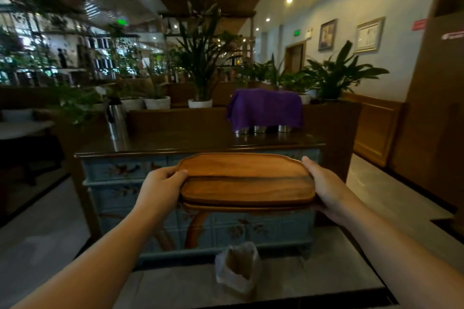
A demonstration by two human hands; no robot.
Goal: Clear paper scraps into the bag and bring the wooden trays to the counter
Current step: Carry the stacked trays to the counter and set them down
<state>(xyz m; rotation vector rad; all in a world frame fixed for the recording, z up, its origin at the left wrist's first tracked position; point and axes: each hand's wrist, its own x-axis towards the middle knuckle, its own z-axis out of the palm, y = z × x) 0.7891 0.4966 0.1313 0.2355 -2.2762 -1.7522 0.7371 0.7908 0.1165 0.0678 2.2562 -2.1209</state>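
I hold a stack of oblong wooden trays point(247, 180) level in front of me, at about the height of the counter's front edge. My left hand point(160, 184) grips the stack's left end and my right hand point(326, 188) grips its right end. The counter point(175, 143) is a dark wooden top on a blue painted cabinet, just beyond the trays. A whitish plastic bag point(237, 267) stands open on the floor at the cabinet's foot, below the trays. What lies inside it is too dim to tell.
On the counter stand a steel thermos jug point(116, 120) at the left and several metal cups under a purple cloth point(265, 108) at the right. Potted plants point(200, 70) line a wooden partition behind. A tiled aisle runs along the right.
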